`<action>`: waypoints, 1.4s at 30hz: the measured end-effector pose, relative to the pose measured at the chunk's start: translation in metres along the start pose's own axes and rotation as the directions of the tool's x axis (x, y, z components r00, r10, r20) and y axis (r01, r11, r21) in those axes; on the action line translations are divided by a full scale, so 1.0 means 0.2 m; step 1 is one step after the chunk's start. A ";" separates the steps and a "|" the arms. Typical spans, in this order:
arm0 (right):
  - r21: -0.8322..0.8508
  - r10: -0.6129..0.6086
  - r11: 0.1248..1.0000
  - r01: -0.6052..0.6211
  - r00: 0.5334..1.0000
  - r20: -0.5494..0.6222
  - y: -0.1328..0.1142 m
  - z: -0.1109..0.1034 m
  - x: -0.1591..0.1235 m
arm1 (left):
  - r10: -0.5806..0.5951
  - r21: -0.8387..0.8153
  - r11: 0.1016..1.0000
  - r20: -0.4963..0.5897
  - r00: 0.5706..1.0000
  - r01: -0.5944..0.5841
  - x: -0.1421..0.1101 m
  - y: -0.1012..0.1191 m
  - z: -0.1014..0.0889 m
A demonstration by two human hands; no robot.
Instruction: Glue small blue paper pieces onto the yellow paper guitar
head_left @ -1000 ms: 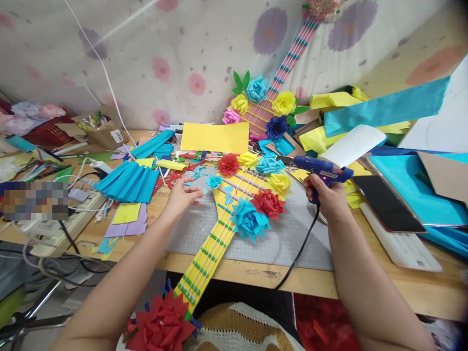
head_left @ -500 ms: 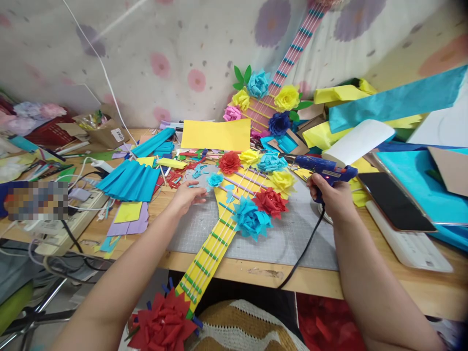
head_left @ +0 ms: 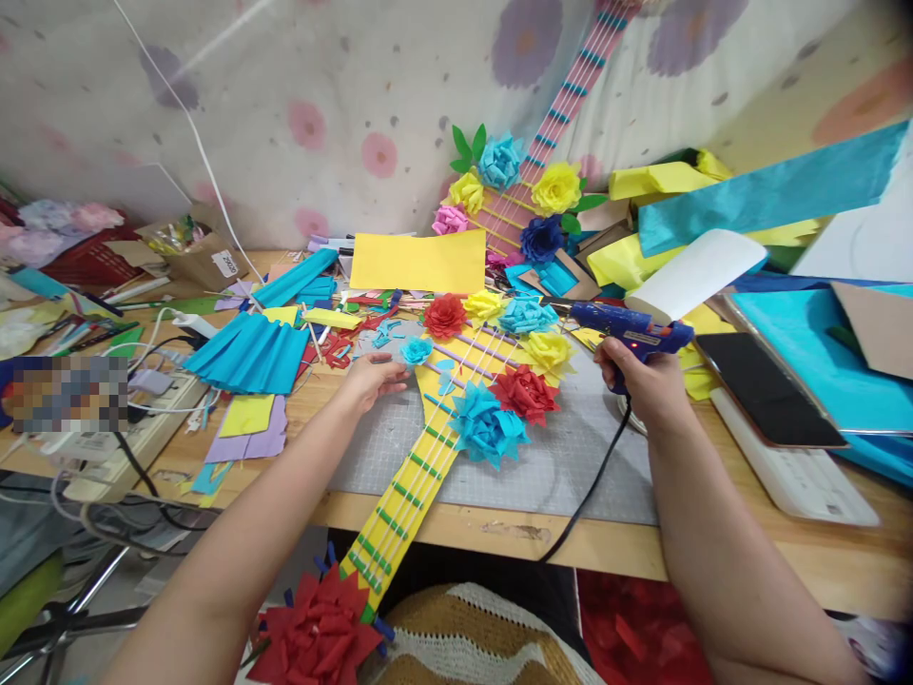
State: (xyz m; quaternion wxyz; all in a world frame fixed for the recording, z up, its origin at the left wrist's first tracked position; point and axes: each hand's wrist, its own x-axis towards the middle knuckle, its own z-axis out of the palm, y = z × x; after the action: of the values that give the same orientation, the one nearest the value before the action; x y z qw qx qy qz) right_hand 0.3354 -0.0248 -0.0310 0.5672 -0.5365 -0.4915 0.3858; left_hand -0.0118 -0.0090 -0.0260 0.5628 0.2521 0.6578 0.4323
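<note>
My right hand (head_left: pixel 646 381) is wrapped around the handle of a blue hot glue gun (head_left: pixel 620 325), its nozzle pointing left and a small red light lit on its body. A black cord hangs down from the handle. Between my hands lies a yellow paper guitar (head_left: pixel 428 440) with white strings, green frets and paper flowers. Beside its left edge is my left hand (head_left: pixel 375 382), empty, with the fingers slightly bent and apart, close to a small blue paper flower (head_left: pixel 416 351). A large blue flower (head_left: pixel 491 425) and a red flower (head_left: pixel 526 394) sit on the guitar's right side.
A grey cutting mat (head_left: pixel 556 476) lies under the guitar. Pleated blue paper (head_left: pixel 249 352) and a power strip (head_left: pixel 143 438) are on the left. At right lie a phone (head_left: pixel 770 388) and paper sheets. A pink paper guitar (head_left: pixel 563 119) leans at the back.
My left hand has edged slightly toward the small blue flower. The view has shifted a little; my right hand keeps its hold on the glue gun.
</note>
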 end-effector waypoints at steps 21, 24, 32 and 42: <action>-0.072 -0.004 0.997 0.006 1.000 0.018 0.04 -0.01 0.01 | -0.050 -0.236 0.970 0.073 0.996 0.066 -0.08 0.03 0.03; -0.074 -0.010 0.997 0.011 1.000 0.012 0.03 -0.01 0.01 | -0.079 -0.271 0.958 0.070 0.994 0.096 -0.08 0.04 0.04; -0.075 -0.012 0.997 0.013 1.000 0.015 0.03 -0.02 0.02 | -0.121 -0.310 0.939 0.101 0.987 0.147 -0.08 0.05 0.04; -0.071 -0.025 0.997 0.026 0.999 0.026 0.02 -0.01 0.01 | -0.065 -0.256 0.963 0.102 0.993 0.089 -0.11 0.05 0.05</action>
State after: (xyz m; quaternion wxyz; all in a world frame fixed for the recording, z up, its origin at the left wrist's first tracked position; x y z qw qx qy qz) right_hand 0.3389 -0.0220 -0.0352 0.5465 -0.5451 -0.5187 0.3676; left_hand 0.0013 -0.0187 -0.0059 0.6373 0.1702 0.5779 0.4805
